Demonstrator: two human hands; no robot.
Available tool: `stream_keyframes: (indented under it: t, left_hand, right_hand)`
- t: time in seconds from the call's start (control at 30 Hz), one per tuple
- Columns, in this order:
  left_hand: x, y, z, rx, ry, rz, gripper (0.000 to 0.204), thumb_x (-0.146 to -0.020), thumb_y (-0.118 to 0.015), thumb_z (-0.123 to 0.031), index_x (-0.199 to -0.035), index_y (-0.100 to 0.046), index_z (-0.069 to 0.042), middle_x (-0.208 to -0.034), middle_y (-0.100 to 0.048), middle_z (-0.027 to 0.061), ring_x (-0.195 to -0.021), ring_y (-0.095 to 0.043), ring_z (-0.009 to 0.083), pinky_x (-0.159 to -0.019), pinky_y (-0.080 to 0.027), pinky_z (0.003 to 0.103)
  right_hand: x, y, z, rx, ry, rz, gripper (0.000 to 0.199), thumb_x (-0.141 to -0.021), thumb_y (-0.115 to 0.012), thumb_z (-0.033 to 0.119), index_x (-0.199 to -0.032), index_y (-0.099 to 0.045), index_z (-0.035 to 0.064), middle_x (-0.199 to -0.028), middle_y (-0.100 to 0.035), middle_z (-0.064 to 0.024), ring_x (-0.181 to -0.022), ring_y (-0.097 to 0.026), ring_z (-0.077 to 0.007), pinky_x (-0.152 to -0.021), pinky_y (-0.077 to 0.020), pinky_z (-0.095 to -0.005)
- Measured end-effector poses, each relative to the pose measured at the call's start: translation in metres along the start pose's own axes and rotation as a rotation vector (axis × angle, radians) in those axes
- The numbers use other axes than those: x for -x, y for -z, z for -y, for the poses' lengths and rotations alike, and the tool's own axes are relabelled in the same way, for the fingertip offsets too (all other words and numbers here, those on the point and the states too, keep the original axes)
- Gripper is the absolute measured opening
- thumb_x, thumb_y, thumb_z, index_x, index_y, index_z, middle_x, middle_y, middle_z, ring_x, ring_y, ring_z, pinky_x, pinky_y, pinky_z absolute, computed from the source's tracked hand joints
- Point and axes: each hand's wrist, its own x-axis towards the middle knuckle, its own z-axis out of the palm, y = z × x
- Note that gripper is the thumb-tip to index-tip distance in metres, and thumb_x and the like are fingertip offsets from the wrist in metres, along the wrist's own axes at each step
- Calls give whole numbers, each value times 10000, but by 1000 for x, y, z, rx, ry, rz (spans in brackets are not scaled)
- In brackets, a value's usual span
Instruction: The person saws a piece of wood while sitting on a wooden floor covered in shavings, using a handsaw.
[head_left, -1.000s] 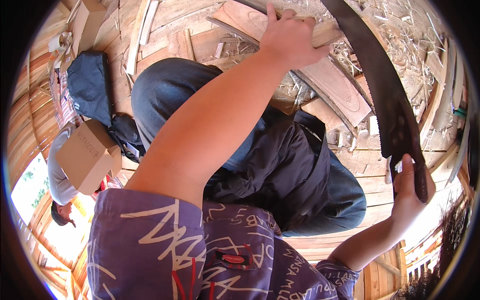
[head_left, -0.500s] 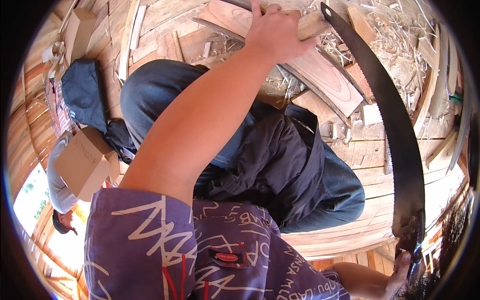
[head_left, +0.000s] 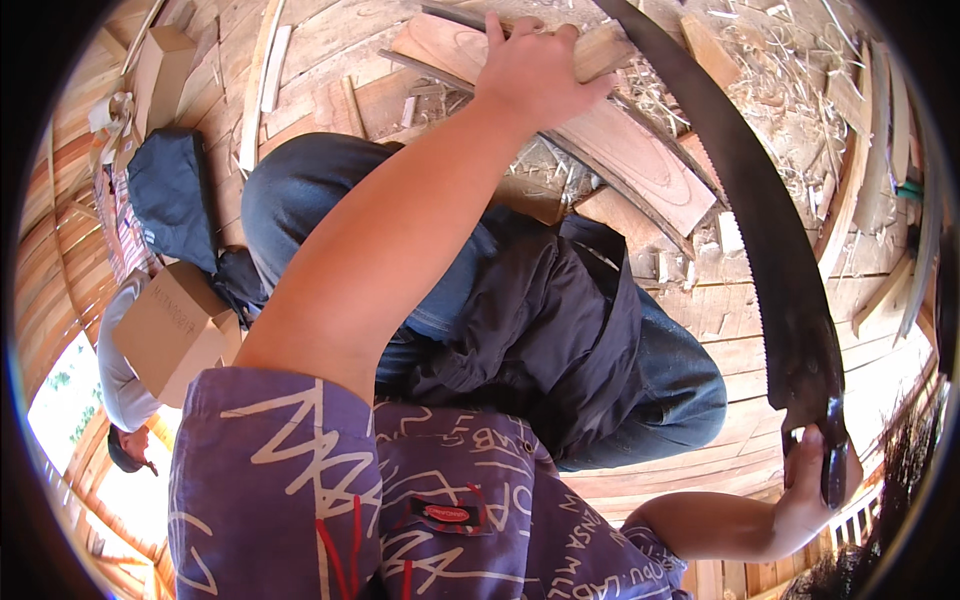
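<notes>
My left hand (head_left: 535, 70) is closed around a short wooden piece (head_left: 603, 52), pressing it down over planks at the top of the view. One plank (head_left: 640, 170) with curved grain lies beneath, its edges dark. My right hand (head_left: 815, 480) grips the handle of a long, dark, curved handsaw (head_left: 760, 220) at the lower right. The saw's blade arcs up to the right end of the wooden piece, teeth facing left, and its tip is out of view. Whether the teeth touch the wood I cannot tell.
Wood shavings (head_left: 790, 110) and offcuts litter the plank floor at upper right. Long strips (head_left: 850, 200) lie along the right. A dark bag (head_left: 170, 195) and a cardboard box (head_left: 175, 325) are at left, beside another person (head_left: 125, 380). A black jacket (head_left: 540, 330) covers my lap.
The saw has slid forward and up, so its tip has left the top of the view. My right hand has come up with the handle. My left hand has shifted slightly left with the wood.
</notes>
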Motion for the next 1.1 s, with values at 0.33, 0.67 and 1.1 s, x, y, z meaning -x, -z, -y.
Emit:
stream_keyframes:
  t: [0.33,0.67,1.1]
  left_hand:
    - [5,-19,2,98,-58,-81,658,-782,-596,-550,-1125,-596,11,-1044,-644,212,-1145,-530,330,-1085,-181,577]
    - [10,13,-1,32,-92,5,405,-863,-519,-451,-1262,-541,-385,-1185,-587,174,-1133,-516,374,-1019,-246,650]
    - [6,8,-3,14,-144,27,415,-861,-521,-447,-1273,-525,-402,-1121,-600,173,-1111,-527,376,-1030,-235,651]
  right_hand:
    - [-81,-100,32,-166,-30,75,167,-823,-717,127,-862,-677,-31,-548,-437,46,-533,-351,-20,-470,-242,-224]
    - [50,77,-53,25,20,107,362,-884,-632,363,-739,-534,46,-476,-395,39,-414,-333,-49,-407,-202,-227]
    - [-35,-27,19,-44,-27,37,213,-882,-646,190,-769,-584,21,-473,-379,58,-403,-282,-18,-391,-154,-216]
